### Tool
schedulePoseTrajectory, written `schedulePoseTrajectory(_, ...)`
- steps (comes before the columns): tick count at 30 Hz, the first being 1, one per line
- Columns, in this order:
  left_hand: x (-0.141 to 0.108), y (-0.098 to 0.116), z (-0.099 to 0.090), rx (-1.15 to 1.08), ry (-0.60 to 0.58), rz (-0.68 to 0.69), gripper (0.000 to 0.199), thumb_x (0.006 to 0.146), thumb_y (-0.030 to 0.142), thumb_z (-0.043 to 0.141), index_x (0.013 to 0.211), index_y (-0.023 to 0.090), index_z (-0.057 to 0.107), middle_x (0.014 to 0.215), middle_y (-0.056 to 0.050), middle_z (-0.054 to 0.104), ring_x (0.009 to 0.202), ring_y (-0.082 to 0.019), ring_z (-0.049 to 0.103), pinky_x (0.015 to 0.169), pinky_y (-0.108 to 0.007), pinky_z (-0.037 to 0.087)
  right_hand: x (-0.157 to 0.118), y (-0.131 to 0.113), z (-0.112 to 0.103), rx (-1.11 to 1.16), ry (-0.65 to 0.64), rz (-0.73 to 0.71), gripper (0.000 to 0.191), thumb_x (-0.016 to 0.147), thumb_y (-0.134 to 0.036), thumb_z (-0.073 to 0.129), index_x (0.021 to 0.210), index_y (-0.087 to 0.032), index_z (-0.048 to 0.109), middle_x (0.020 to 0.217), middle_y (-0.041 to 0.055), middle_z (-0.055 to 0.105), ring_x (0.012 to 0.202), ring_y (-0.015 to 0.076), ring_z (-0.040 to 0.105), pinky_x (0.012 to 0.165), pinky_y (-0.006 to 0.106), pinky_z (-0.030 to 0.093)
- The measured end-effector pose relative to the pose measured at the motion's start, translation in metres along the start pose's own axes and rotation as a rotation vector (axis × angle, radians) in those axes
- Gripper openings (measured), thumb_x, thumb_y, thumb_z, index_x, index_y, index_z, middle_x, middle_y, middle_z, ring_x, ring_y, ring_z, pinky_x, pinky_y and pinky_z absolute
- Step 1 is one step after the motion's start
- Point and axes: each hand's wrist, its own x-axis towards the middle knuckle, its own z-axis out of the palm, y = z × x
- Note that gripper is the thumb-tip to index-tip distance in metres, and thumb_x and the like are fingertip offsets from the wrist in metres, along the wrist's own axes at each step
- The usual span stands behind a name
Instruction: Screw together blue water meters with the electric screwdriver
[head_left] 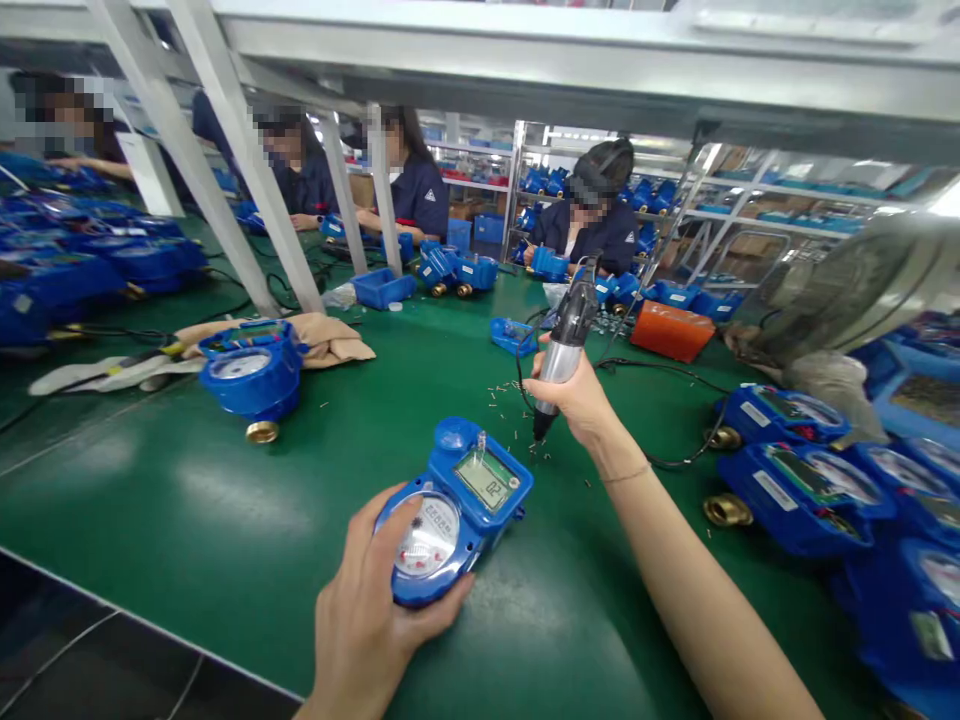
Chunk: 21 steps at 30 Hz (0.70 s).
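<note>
My left hand is wrapped round the round end of a blue water meter, which has a dial and a small lit-free grey display with digits. In my right hand is an electric screwdriver, gripped round its silver body with the black tip pointing down. That tip is over several small loose screws scattered on the green table, just beyond the meter and apart from it. Whether a screw sits on the tip is too small to tell.
Another blue meter stands at the left beside a tan cloth. Several meters crowd the right side. Farther back are a small blue tray, an orange box and black cables. Co-workers sit across the table; a metal frame runs overhead.
</note>
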Motion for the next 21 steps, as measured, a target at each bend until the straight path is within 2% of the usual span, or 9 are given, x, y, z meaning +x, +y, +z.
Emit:
schedulePoseTrajectory(2, 0.000, 0.000, 0.000, -0.008, 0.013, 0.008, 0.057, 0.078, 0.051, 0.067, 0.126, 0.025, 0.047, 0.132, -0.010, 0.054, 0.108, -0.027, 0.063, 0.057, -0.027, 0.056, 0.000, -0.001, 0.001, 0.020, -0.011, -0.008, 0.057, 0.058, -0.020, 0.081, 0.107, -0.022, 0.053, 0.078, -0.0055, 0.060, 0.068, 0.0124, 0.057, 0.065, 0.027, 0.048)
schedulePoseTrajectory(6, -0.001, -0.001, 0.001, -0.011, 0.029, 0.011, 0.058, 0.078, 0.052, 0.067, 0.125, 0.024, 0.048, 0.133, -0.010, 0.054, 0.107, -0.027, 0.063, 0.059, -0.028, 0.056, -0.001, -0.014, 0.002, 0.055, 0.034, -0.044, 0.036, 0.071, -0.031, 0.077, 0.094, -0.021, 0.051, 0.062, -0.0073, 0.057, 0.053, 0.0116, 0.055, 0.056, 0.028, 0.046)
schedulePoseTrajectory(9, -0.001, -0.002, 0.003, -0.017, 0.051, 0.020, 0.059, 0.077, 0.051, 0.069, 0.124, 0.024, 0.048, 0.132, -0.011, 0.055, 0.108, -0.028, 0.063, 0.062, -0.029, 0.056, -0.004, -0.045, -0.001, 0.039, 0.072, -0.116, 0.028, 0.074, -0.030, 0.074, 0.088, -0.021, 0.051, 0.054, -0.0085, 0.054, 0.045, 0.0104, 0.051, 0.049, 0.026, 0.043)
schedulePoseTrajectory(12, -0.001, -0.001, 0.004, -0.022, 0.072, 0.031, 0.061, 0.076, 0.050, 0.070, 0.125, 0.024, 0.047, 0.131, -0.011, 0.055, 0.107, -0.028, 0.064, 0.065, -0.030, 0.057, -0.014, -0.092, -0.001, 0.081, 0.077, -0.238, 0.022, 0.074, -0.025, 0.071, 0.085, -0.022, 0.051, 0.054, -0.0099, 0.049, 0.043, 0.0080, 0.048, 0.047, 0.023, 0.042)
schedulePoseTrajectory(16, -0.001, 0.000, 0.004, -0.037, 0.084, 0.039, 0.061, 0.076, 0.049, 0.071, 0.126, 0.023, 0.046, 0.131, -0.011, 0.055, 0.107, -0.028, 0.063, 0.065, -0.030, 0.057, -0.037, -0.149, 0.010, 0.169, 0.048, -0.264, 0.012, 0.078, -0.021, 0.062, 0.080, -0.023, 0.050, 0.052, -0.0113, 0.040, 0.039, 0.0042, 0.041, 0.043, 0.018, 0.038)
schedulePoseTrajectory(18, -0.001, 0.000, 0.003, -0.036, 0.087, 0.044, 0.062, 0.076, 0.048, 0.071, 0.127, 0.023, 0.046, 0.132, -0.012, 0.054, 0.108, -0.028, 0.063, 0.065, -0.030, 0.056, -0.048, -0.162, 0.018, 0.199, 0.011, -0.260, 0.008, 0.081, -0.016, 0.054, 0.079, -0.023, 0.050, 0.051, -0.0103, 0.039, 0.038, 0.0040, 0.040, 0.042, 0.017, 0.037)
schedulePoseTrajectory(21, -0.001, -0.001, 0.003, -0.029, 0.086, 0.046, 0.063, 0.076, 0.051, 0.070, 0.128, 0.023, 0.046, 0.132, -0.012, 0.054, 0.108, -0.028, 0.063, 0.066, -0.031, 0.057, -0.061, -0.161, 0.028, 0.251, -0.073, -0.240, 0.009, 0.083, -0.013, 0.053, 0.081, -0.021, 0.051, 0.052, -0.0094, 0.042, 0.037, 0.0053, 0.040, 0.040, 0.019, 0.036)
